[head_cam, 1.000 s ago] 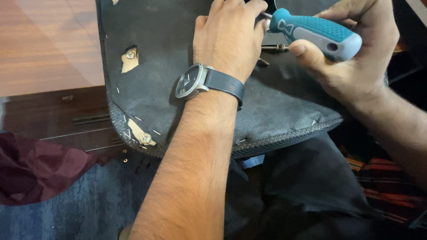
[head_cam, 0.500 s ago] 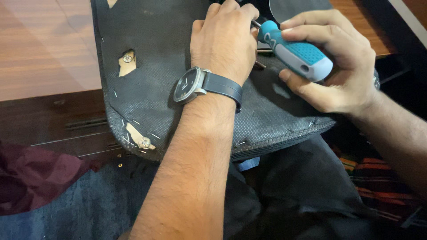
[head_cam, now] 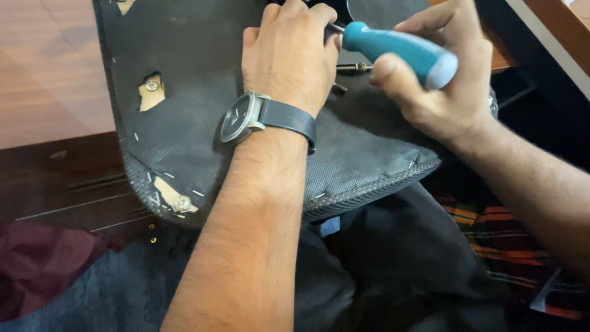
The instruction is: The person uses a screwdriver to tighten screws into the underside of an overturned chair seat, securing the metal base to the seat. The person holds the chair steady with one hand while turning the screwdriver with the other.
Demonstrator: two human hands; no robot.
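So, the left hand [head_cam: 289, 55], fingers curled, presses down on the upturned black seat pad [head_cam: 184, 123] near its far edge, while the right hand [head_cam: 442, 86] is clamped around a teal screwdriver [head_cam: 393, 52]; its tip's probably hidden behind the left knuckles.
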